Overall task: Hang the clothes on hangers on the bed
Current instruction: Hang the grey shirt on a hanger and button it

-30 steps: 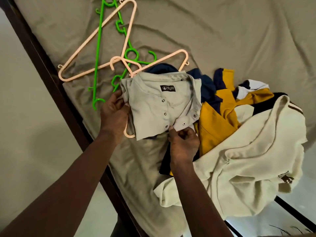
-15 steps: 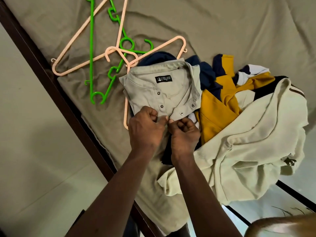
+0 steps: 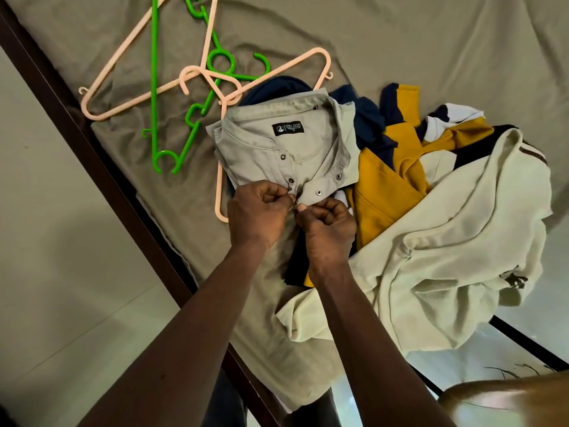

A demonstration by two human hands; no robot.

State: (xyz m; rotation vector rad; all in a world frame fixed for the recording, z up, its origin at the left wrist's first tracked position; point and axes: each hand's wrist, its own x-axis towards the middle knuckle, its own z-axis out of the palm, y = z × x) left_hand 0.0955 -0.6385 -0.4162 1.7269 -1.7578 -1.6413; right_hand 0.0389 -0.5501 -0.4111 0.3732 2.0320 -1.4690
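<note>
Grey shirt (image 3: 271,152): I pinch its placket edges with left hand (image 3: 258,214) and right hand (image 3: 326,229), apparently to close a snap over the peach hanger (image 3: 219,186).

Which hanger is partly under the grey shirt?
The peach hanger with its arms running beneath the grey shirt; the other peach hanger and the green hanger lie uncovered.

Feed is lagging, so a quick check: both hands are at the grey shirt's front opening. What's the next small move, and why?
Probably press the pinched snap shut. The left hand and right hand each pinch one side of the opening of the grey shirt, the snaps above are undone, and a peach hanger shows from under it, so fastening should keep it on.
</note>
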